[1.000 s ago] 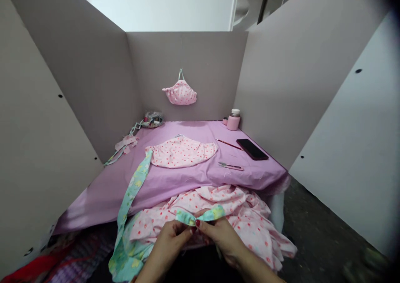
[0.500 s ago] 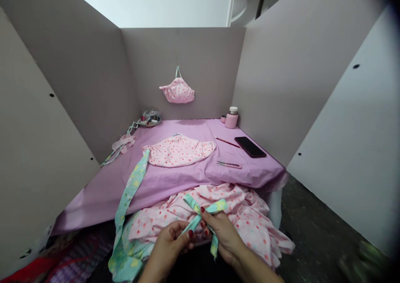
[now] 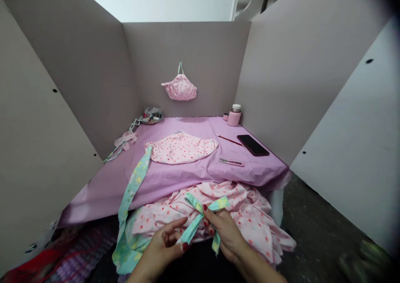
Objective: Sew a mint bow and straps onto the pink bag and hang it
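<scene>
Right grip (image 3: 205,216) pinches the green bow (image 3: 222,202), dotted fabric (image 3: 254,227) heaped behind; left grip (image 3: 185,234) closure unclear.

Grey partition panels (image 3: 187,45) enclose the table on three sides. Outer panel faces pale, with small dark round marks. Purple cloth (image 3: 193,174) covers the tabletop, creased along its front edge. Dark, speckled floor (image 3: 315,216) visible at right. Bright white surface (image 3: 165,2) behind the back panel; side panels more shaded, the left one darkest.
</scene>
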A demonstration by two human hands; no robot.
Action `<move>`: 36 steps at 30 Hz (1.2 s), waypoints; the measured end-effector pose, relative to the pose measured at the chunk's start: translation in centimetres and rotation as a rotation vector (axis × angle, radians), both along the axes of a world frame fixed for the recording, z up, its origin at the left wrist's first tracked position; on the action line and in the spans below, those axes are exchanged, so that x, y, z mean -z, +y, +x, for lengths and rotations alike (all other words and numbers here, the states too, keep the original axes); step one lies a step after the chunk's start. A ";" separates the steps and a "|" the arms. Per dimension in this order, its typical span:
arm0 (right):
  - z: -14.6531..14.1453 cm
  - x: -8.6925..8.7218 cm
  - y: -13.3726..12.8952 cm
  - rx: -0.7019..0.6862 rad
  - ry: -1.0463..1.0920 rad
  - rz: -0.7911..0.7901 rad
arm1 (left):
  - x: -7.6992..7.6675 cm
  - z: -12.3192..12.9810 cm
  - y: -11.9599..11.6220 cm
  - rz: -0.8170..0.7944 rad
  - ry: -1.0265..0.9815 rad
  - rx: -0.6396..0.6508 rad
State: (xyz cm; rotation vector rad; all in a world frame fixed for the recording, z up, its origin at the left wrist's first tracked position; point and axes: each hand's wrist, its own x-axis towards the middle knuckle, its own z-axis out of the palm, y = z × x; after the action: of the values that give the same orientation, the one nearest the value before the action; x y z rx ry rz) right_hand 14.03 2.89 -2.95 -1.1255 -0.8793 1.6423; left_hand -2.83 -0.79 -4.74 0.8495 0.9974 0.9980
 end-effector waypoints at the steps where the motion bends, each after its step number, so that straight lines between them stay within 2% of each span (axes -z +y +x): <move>1: -0.1 0.1 -0.1 -0.035 -0.018 0.026 | -0.3 0.1 0.2 0.027 0.008 0.020; 4: -0.3 0.0 -0.4 -0.124 -0.040 0.085 | -1.2 0.9 0.8 0.105 0.069 0.075; 6: -0.3 -0.1 -0.5 -0.151 -0.021 0.097 | -1.6 1.6 1.0 0.124 0.124 0.067; 9: -0.1 -0.5 -0.8 -0.162 0.012 0.082 | -1.6 2.4 1.2 0.114 0.158 0.002; 13: 0.2 -0.6 -1.0 -0.205 -0.058 0.121 | -1.1 2.6 1.1 0.137 0.217 -0.063; 19: 0.2 -0.3 -0.8 -0.159 -0.080 0.175 | -1.2 2.7 1.0 0.180 0.268 -0.144; 23: 0.4 -0.1 -0.6 -0.085 -0.055 0.170 | -1.1 2.7 0.9 0.174 0.259 -0.260; 29: 0.2 0.4 -0.9 -0.215 -0.012 0.097 | -0.7 3.1 0.9 0.093 0.081 -0.145; 36: -0.1 0.9 -0.7 -0.174 0.060 0.053 | 0.6 3.6 1.0 0.074 0.057 -0.161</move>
State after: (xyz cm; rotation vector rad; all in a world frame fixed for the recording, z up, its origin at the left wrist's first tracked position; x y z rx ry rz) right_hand 13.96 2.15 -3.83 -0.9809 -0.9990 1.7735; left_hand 0.81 0.22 -5.34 0.8727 1.0961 1.1583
